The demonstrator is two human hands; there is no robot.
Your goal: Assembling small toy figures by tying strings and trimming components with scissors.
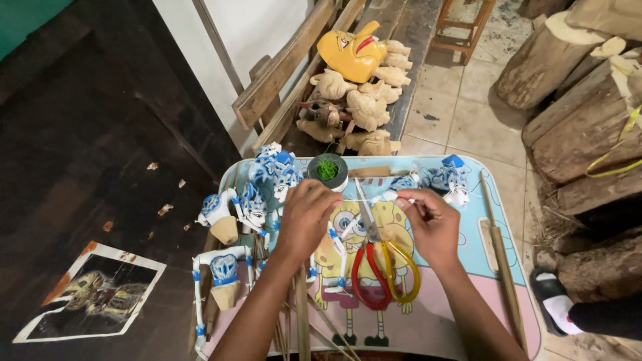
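My left hand (306, 214) and my right hand (433, 224) hover over a small cartoon-printed tray table (468, 301). Each pinches one end of a thin pale thread (371, 199) stretched between them. Under the thread lie scissors (378, 257) with red and yellow handles, blades pointing away from me. A white puppet arm with blue bands (341, 257) lies between my hands on the table. My left fingers are close to a small dark pot with green thread (327, 170) inside.
Blue and white carved puppet heads (267, 177) crowd the table's left and far side, more (445, 179) at the right. Thin sticks (498, 247) lie along the right edge. Unpainted carved heads and a yellow mask (351, 53) sit on a bench. Logs (582, 113) at right.
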